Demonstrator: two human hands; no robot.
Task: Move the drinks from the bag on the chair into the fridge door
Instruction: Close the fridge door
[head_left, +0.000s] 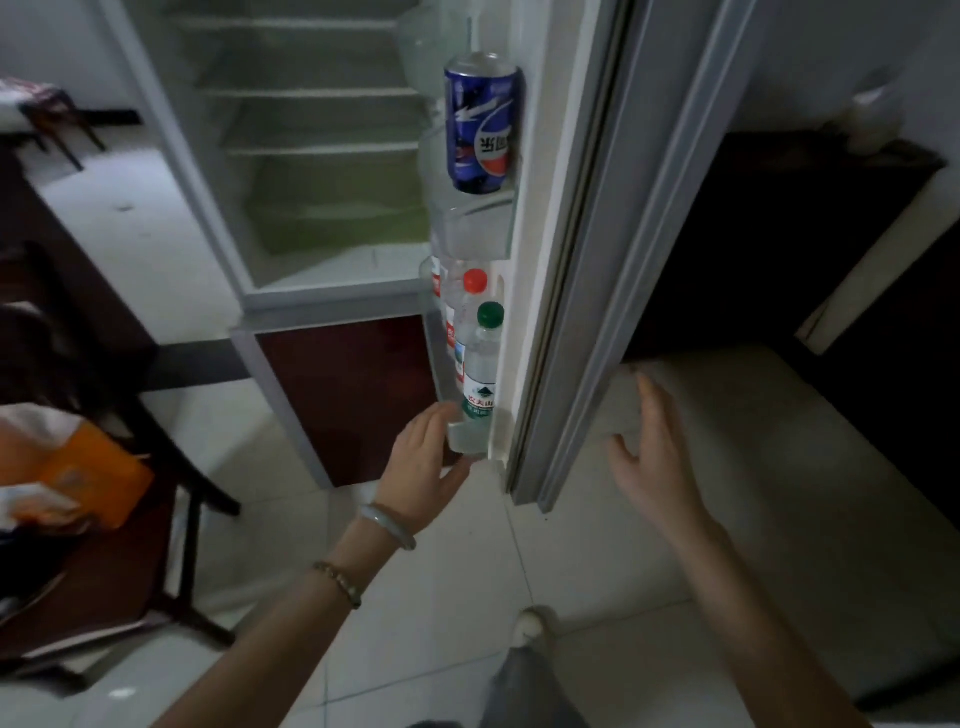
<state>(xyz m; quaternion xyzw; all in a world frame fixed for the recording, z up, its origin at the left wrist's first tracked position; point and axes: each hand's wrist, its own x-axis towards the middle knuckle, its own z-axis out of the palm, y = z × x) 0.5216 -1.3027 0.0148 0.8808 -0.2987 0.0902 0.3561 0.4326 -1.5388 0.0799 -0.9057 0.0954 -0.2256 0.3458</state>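
Note:
The fridge door (587, 260) stands open to the right of the fridge's bare shelves. A blue cola can (483, 124) sits in its upper clear rack. In the lower door rack (467, 441) stand a green-capped water bottle (480, 369) and, behind it, a red-capped bottle (462, 296). My left hand (428, 462) is open, its fingers resting against the front of the lower rack beside the green-capped bottle, holding nothing. My right hand (657, 452) hovers open, on the outer side of the door. An orange and white bag (78, 473) lies on the dark wooden chair (171, 467) at the left edge.
The floor is pale tile. A dark cabinet (769, 249) stands behind the door on the right, with a pale object on top. A dark red lower fridge panel (353, 395) sits below the open compartment. My foot (530, 623) shows at the bottom.

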